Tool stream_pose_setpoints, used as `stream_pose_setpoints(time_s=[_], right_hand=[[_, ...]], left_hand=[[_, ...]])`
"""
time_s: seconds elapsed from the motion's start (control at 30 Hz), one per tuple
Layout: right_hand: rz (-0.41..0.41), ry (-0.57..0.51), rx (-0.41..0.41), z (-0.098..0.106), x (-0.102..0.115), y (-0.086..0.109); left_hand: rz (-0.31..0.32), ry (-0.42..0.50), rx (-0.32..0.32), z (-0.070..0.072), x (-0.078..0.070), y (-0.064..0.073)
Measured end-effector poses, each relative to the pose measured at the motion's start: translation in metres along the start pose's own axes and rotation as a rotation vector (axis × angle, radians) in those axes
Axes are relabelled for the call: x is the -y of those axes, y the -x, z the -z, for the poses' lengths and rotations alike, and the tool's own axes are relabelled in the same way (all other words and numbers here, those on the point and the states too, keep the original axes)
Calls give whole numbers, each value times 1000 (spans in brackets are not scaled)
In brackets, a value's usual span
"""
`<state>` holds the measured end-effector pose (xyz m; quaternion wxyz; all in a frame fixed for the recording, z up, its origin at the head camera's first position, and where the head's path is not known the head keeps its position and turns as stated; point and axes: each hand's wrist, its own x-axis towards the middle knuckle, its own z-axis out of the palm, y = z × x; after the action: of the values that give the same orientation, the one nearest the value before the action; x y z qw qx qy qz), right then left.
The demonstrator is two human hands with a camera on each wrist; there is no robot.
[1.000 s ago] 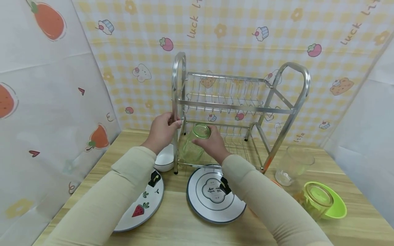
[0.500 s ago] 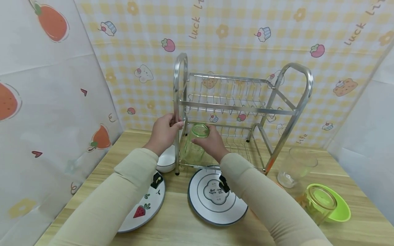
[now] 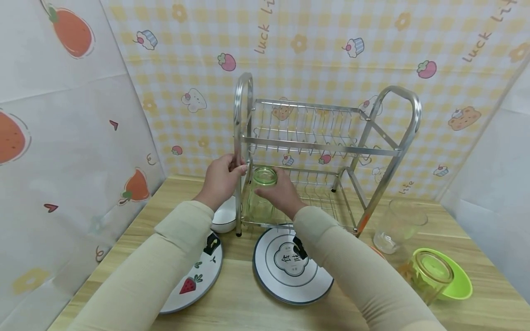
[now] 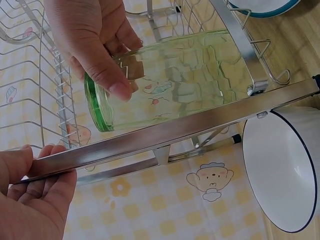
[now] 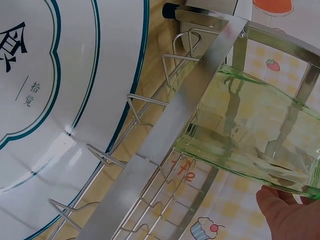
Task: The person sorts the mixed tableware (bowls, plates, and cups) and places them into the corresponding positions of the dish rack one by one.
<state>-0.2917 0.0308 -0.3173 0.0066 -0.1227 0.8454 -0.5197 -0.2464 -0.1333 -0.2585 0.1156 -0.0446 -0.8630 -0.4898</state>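
Observation:
My left hand (image 3: 219,180) grips the left front post of a two-tier metal dish rack (image 3: 314,145), thumb and fingers around the bar. A pale green glass (image 3: 260,207) stands upside down at the left end of the lower tier, its base upward. My right hand (image 3: 282,191) holds it near that base. From the left wrist view, the right thumb lies along the side of the glass (image 4: 170,80), just behind the post. Its mouth end lies right at the lower front rail in the right wrist view. Several right fingers are hidden behind the glass.
A white bowl (image 3: 225,216) sits by the rack's left foot. Two plates lie in front: a strawberry-patterned plate (image 3: 211,271) and a blue-rimmed plate (image 3: 290,287). At right are a clear glass (image 3: 397,225), an amber glass (image 3: 428,276) and a lime-green bowl (image 3: 460,281).
The green glass has gone from tilted to nearly upright, its base shifting left and slightly down with my right hand. My left hand has stayed on the post.

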Motion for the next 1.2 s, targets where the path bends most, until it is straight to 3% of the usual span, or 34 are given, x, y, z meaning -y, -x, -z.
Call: stream_pose_setpoints(time_s=[1.0,1.2], right_hand=[[16,-39,-11,-7,-8,-1],[-35,-31,3,-8,-10,7]], left_hand=[[-4,6,1,-1,3,0],[-5,3,-1,-1,3,0]])
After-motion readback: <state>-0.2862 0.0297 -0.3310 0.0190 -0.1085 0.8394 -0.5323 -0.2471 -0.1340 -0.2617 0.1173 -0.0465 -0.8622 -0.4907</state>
